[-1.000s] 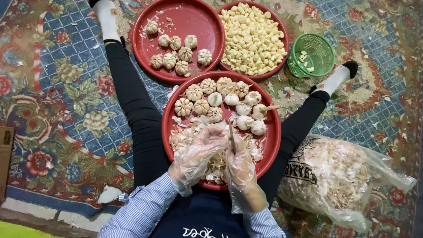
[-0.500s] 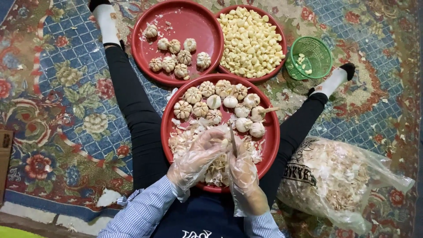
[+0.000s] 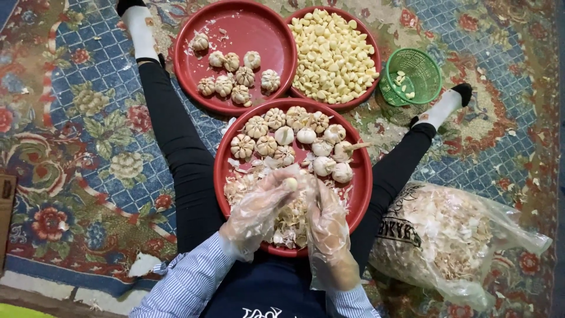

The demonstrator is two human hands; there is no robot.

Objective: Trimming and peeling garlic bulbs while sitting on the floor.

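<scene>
Carpet [image 3: 82,118] with a flowered blue and red pattern lies under everything, and the near red tray [image 3: 359,194] in the person's lap serves as the landmark. Left of that tray runs one black-trousered leg [image 3: 176,141] ending in a white sock. Just beyond the tray's far left edge, touching it, sits a second red tray [image 3: 259,35] with a few whole garlic bulbs [image 3: 232,79] and scraps of skin. On the near tray itself, unpeeled bulbs [image 3: 288,135] fill the far half, while a heap of papery peel [image 3: 291,221] fills the near half. Over that heap the left hand [image 3: 262,206], in a clear plastic glove, pinches a single garlic clove [image 3: 289,184] at its fingertips. Right beside it the right hand [image 3: 326,221], gloved alike, is curled closed, its fingers meeting the left hand's at the clove; whether it holds anything of its own I cannot tell. Beyond the near tray's far right edge stands a third red tray [image 3: 368,97] heaped with peeled cloves [image 3: 332,56]. Further right of that stands a small green basket [image 3: 421,65] with a few cloves inside. Right of the near tray, past the other leg, a clear plastic bag [image 3: 453,241] of peelings lies on the carpet.
</scene>
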